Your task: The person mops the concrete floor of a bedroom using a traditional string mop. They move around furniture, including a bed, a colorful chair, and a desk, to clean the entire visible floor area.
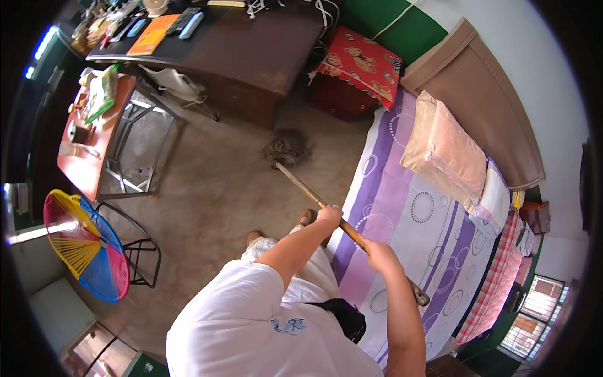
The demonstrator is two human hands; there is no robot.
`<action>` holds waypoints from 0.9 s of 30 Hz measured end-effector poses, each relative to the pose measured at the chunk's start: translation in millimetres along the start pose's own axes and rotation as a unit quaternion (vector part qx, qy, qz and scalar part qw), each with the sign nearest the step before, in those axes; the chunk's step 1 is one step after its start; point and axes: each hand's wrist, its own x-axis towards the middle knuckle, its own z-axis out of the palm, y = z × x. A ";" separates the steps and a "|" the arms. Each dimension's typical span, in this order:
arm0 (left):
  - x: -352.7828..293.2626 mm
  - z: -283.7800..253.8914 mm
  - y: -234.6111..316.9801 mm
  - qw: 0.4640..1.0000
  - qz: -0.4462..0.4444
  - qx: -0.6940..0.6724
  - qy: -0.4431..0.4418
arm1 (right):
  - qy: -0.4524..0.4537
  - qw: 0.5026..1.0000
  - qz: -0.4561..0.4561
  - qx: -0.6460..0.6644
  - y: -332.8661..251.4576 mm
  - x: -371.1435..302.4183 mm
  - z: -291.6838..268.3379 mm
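A mop (303, 187) with a long wooden handle slants across the middle of the view. Its grey, stringy head (286, 147) rests on the floor near the desk, and the handle's butt end sticks out over the bed. My left hand (329, 217) is wrapped round the middle of the handle. Higher up the shaft, nearer the butt end, my right hand (380, 256) is closed on it too. My feet, in brown shoes, stand on the floor below the mop head, beside the bed.
A bed (402, 207) with a purple-and-white sheet and pillows (449, 151) lies right. Ahead are a dark desk (251, 50) and a cabinet with a red bear-print cloth (364, 66). To the left stand a small folding table (103, 151) and a multicoloured corded chair (88, 245).
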 end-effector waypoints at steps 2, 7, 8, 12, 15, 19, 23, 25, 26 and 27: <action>-32.6 13.8 -40.0 0.998 -0.046 -0.008 0.032 | -0.017 0.999 -0.009 -0.028 -51.5 -8.3 9.4; -139.5 18.8 -117.2 0.992 -0.065 -0.064 0.088 | -0.068 0.991 -0.055 -0.099 -142.0 -16.2 52.3; -161.6 19.9 -128.8 0.991 -0.082 -0.056 0.094 | -0.086 0.988 -0.067 -0.110 -159.6 -18.9 60.9; -241.6 14.4 -163.4 0.976 -0.204 -0.076 0.030 | -0.116 0.964 -0.153 -0.182 -213.1 -17.2 104.2; -275.9 50.2 -193.1 0.959 -0.263 -0.101 0.037 | -0.131 0.949 -0.191 -0.216 -243.6 -21.5 128.6; -306.4 99.3 -208.7 0.920 -0.334 -0.184 0.088 | -0.192 0.930 -0.211 -0.231 -268.1 -30.8 140.3; -304.6 124.7 -192.3 0.885 -0.359 -0.240 0.172 | -0.176 0.920 -0.246 -0.248 -250.2 -27.8 150.4; -298.0 116.7 -171.4 0.892 -0.368 -0.206 0.166 | -0.175 0.919 -0.239 -0.261 -230.9 -23.0 148.2; -286.4 120.3 -165.4 0.898 -0.354 -0.198 0.172 | -0.174 0.919 -0.234 -0.265 -218.7 -21.0 146.2; -275.1 121.6 -158.5 0.902 -0.343 -0.190 0.181 | -0.166 0.927 -0.229 -0.246 -203.6 -20.1 143.2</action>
